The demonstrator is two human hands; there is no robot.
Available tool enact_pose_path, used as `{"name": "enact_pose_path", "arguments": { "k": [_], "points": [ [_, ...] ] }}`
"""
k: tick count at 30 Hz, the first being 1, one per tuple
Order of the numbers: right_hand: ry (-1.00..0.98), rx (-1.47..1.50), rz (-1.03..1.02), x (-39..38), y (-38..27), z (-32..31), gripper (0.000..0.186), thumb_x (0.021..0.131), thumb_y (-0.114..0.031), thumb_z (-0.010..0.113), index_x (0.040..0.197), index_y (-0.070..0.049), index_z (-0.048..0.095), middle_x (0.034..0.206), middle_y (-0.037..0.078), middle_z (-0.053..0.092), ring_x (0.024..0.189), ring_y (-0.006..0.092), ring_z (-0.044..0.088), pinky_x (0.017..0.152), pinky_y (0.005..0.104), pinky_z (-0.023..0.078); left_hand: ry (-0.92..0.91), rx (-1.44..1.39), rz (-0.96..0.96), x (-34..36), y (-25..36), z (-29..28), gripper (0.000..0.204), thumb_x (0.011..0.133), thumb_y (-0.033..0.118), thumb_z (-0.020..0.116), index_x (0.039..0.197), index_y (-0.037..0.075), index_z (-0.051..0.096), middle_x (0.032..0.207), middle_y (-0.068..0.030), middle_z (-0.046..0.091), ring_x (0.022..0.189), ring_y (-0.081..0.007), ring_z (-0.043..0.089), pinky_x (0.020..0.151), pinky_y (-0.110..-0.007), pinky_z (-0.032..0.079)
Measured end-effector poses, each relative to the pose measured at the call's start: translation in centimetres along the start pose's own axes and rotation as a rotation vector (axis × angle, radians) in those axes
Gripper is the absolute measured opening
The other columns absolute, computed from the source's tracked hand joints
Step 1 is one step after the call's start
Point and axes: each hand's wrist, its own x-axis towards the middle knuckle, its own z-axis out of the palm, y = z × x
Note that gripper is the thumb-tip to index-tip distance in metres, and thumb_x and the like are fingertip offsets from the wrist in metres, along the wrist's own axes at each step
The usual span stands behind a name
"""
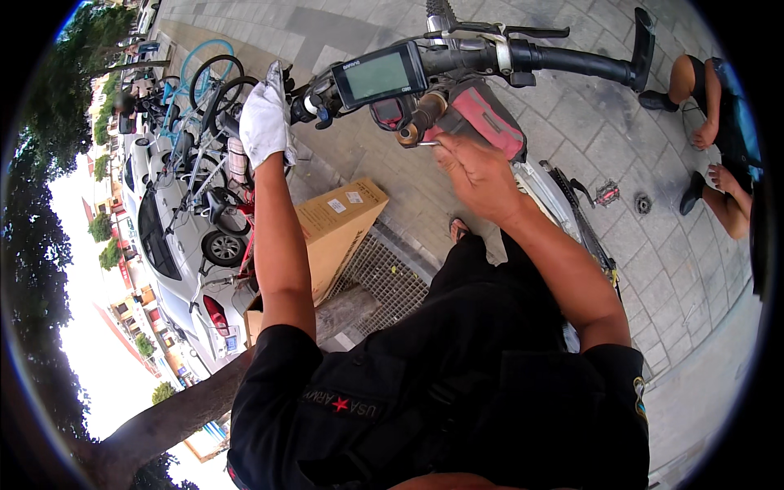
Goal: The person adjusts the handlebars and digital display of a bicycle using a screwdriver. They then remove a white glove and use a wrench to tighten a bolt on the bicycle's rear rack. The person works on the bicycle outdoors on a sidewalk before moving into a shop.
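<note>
My left hand (265,122), in a white glove, is closed around the left end of the bicycle handlebar (539,59). A black display with a greenish-grey screen (377,73) sits beside the bronze-capped stem (425,116). My right hand (478,175) pinches a small metal hex key (426,144) at the stem, just below the display. Behind it hangs a red and grey bag (482,114) over the bike's pale frame (551,208). A black brake lever (547,33) is on the right side of the bar.
A cardboard box (343,216) stands by a metal grate (380,286). Parked bicycles (216,163), a white car (155,237) and a tree trunk (188,400) are at left. Another person's legs and hands (702,135) are at right, near small parts on the paving (642,204).
</note>
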Motion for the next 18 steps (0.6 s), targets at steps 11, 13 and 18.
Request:
{"name": "enact_pose_path", "arguments": {
  "k": [11, 13, 18],
  "points": [
    [0.11, 0.238, 0.591, -0.8, 3.5, 1.2, 0.026, 0.108, -0.018, 0.061, 0.122, 0.001, 0.07, 0.08, -0.001, 0.062, 0.066, 0.0058, 0.055, 0.06, 0.0238, 0.047, 0.038, -0.016, 0.024, -0.4, 1.0, -0.5, 0.073, 0.106, 0.064, 0.04, 0.112, 0.001, 0.075, 0.102, -0.0286, 0.073, 0.101, -0.0463, 0.069, 0.087, -0.052, 0.054],
    [0.08, 0.186, 0.573, 0.0, 3.5, 1.0, 0.027, 0.107, -0.02, 0.062, 0.122, 0.001, 0.07, 0.08, -0.001, 0.062, 0.067, 0.0058, 0.055, 0.06, 0.0245, 0.046, 0.035, -0.011, 0.024, -0.3, 1.1, -0.6, 0.074, 0.105, 0.066, 0.04, 0.113, 0.001, 0.075, 0.103, -0.0284, 0.073, 0.102, -0.0463, 0.069, 0.087, -0.051, 0.054],
    [0.085, 0.105, 0.49, 0.4, 4.6, 1.4, 0.028, 0.106, -0.021, 0.064, 0.123, 0.0, 0.071, 0.081, 0.0, 0.063, 0.068, 0.0071, 0.054, 0.062, 0.0259, 0.046, 0.036, -0.047, 0.008, -0.1, 1.2, -0.1, 0.075, 0.105, 0.066, 0.04, 0.113, 0.001, 0.075, 0.103, -0.0277, 0.073, 0.101, -0.0458, 0.07, 0.087, -0.051, 0.054]
  ]
}}
